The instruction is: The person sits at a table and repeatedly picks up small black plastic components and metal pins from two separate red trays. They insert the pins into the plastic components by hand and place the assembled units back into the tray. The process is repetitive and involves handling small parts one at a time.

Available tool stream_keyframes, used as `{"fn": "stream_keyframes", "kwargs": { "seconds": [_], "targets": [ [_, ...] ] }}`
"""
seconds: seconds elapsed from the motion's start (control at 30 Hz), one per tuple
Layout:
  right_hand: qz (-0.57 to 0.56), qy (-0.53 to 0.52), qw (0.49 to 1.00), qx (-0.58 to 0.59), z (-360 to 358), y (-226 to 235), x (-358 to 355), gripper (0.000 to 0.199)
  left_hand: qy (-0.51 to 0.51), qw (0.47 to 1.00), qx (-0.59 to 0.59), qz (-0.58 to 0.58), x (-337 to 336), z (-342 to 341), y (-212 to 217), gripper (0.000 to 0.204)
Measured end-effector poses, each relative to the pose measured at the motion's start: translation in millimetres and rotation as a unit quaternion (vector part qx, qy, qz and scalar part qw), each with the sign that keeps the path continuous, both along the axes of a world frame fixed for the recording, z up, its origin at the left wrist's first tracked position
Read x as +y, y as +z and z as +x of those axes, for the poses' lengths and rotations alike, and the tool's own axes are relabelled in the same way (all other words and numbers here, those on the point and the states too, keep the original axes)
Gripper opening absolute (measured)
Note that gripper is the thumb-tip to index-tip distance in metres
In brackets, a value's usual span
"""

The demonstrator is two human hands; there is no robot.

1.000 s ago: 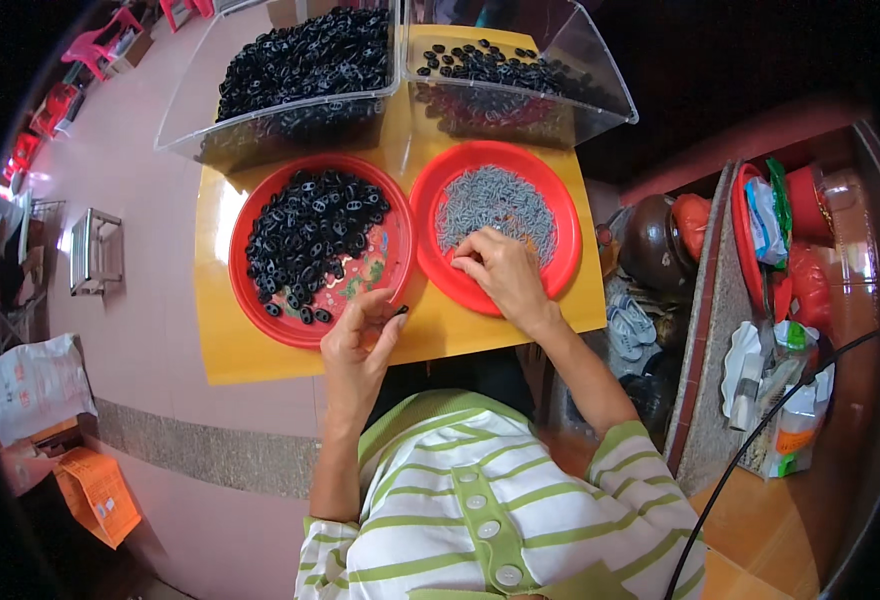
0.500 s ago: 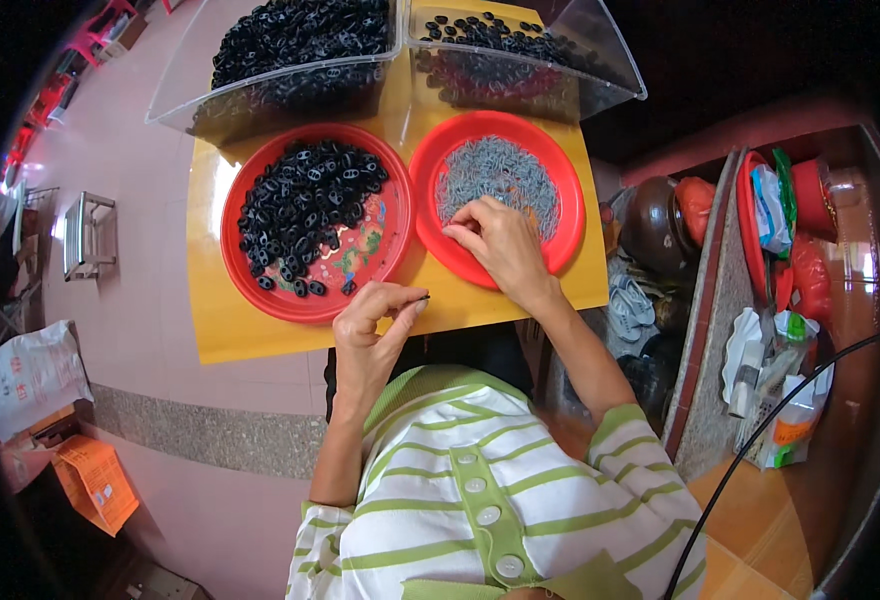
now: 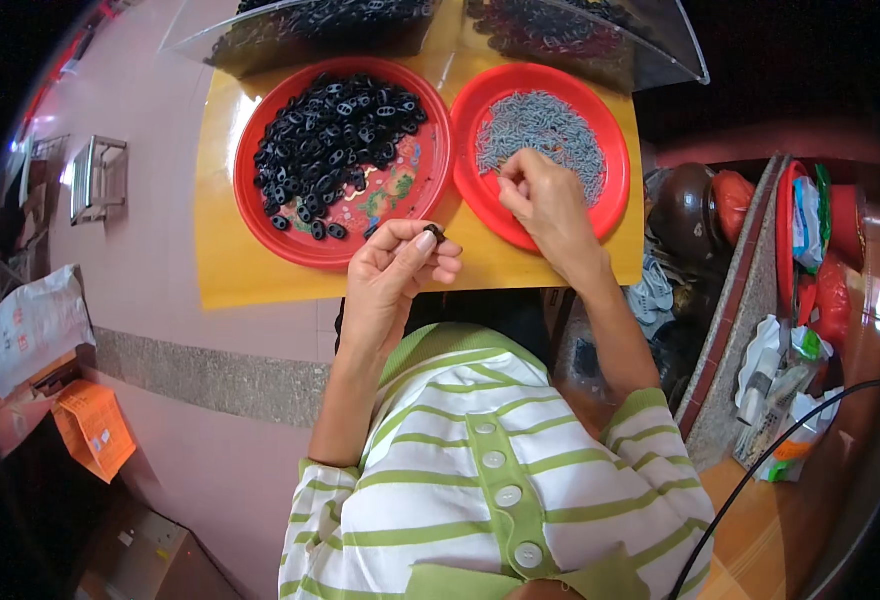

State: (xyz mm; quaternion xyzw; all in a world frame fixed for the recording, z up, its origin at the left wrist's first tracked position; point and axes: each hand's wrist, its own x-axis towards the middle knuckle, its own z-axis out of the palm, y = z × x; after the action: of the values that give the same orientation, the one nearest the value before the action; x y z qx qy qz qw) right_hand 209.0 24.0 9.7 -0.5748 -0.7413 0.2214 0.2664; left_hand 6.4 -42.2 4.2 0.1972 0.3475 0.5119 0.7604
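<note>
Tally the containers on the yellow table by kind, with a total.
Red round plates: 2, one of black pieces, one of grey pieces
Clear plastic bins: 2, left, right
Total: 4

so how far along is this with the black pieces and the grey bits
Done: black pieces already fill the clear bins at the back, though whether they are finished ones I cannot tell. In hand: the left hand pinches one black piece; the right hand picks in the grey bits. Left: the red plate holds many black pieces.

two red plates (image 3: pixel 260 215), two clear bins (image 3: pixel 260 40), two hands (image 3: pixel 395 275)
</note>
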Motion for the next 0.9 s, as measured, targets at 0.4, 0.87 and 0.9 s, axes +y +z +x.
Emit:
{"fn": "stream_keyframes", "kwargs": {
  "seconds": [0.4, 0.87, 0.9],
  "targets": [
    [-0.195, 0.022, 0.886, 0.421, -28, 23, -33, 0.013, 0.004, 0.999, -0.03, -0.021, 7, 0, 0, 0.015],
    [-0.228, 0.034, 0.832, 0.504, -49, 9, -35, 0.012, 0.05, 0.999, -0.011, 0.002, 7, 0, 3, 0.013],
    [-0.231, 0.031, 0.832, 0.503, -49, 10, -36, 0.013, 0.051, 0.999, -0.008, 0.001, 6, 0, 4, 0.013]
  ]
}}
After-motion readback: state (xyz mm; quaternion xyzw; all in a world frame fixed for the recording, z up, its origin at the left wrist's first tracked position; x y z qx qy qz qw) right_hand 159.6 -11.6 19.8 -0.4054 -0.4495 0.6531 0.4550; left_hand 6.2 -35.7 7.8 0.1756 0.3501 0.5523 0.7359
